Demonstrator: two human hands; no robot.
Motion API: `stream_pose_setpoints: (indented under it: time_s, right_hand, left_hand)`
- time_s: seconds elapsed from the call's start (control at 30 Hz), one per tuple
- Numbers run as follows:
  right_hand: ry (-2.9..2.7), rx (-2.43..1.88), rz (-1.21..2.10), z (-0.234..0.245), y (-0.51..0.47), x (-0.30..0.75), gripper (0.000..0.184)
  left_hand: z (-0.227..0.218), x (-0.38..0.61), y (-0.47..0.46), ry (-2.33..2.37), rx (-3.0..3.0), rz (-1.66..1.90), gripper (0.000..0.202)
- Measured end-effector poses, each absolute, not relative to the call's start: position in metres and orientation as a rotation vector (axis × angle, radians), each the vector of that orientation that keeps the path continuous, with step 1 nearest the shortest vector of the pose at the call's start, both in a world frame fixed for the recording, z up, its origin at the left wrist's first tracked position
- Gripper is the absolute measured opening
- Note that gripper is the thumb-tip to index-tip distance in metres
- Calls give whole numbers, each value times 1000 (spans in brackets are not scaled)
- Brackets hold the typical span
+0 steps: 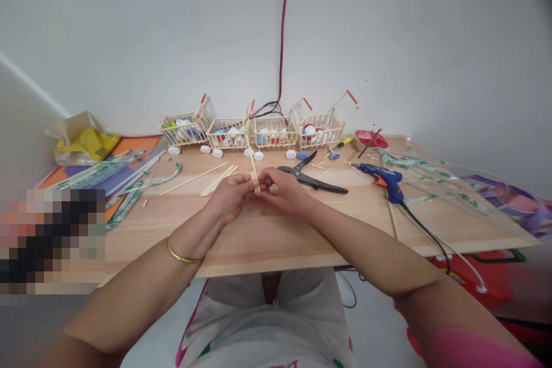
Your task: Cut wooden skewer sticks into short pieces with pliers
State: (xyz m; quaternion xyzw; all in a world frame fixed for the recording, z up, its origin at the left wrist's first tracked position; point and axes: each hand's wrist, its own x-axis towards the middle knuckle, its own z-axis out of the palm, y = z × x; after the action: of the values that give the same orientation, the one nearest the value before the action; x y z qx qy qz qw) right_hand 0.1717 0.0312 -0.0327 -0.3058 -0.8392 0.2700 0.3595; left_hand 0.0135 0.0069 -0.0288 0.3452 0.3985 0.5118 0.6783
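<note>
Over the middle of the wooden table [276,241], my left hand [230,198] and my right hand [284,190] meet fingertip to fingertip. Both are closed on thin pale wooden sticks [255,178]; a long one points away toward the wall and shorter pieces lie between the fingers. Exactly how many pieces they pinch is hidden by the fingers. Left of my hands lie several loose sticks [218,179] on the tabletop. Just right of my right hand rest black-handled cutting pliers [319,181], with small cut stick pieces [319,165] behind them.
Several small stick-built shopping carts [276,126] with filled baskets line the wall. A blue glue gun [386,178] with its cord lies at right, near a red dish [371,139]. Plastic wrappers [138,175] and a yellow packet [92,144] are at left.
</note>
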Motion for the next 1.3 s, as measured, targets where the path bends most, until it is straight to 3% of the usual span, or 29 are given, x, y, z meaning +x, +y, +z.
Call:
stream_pose_setpoints:
  time_s: [1.3]
  right_hand:
    - [-2178,-786,665,-29,31,171,16]
  left_hand:
    - [-30,15,6,891,800,1172,23]
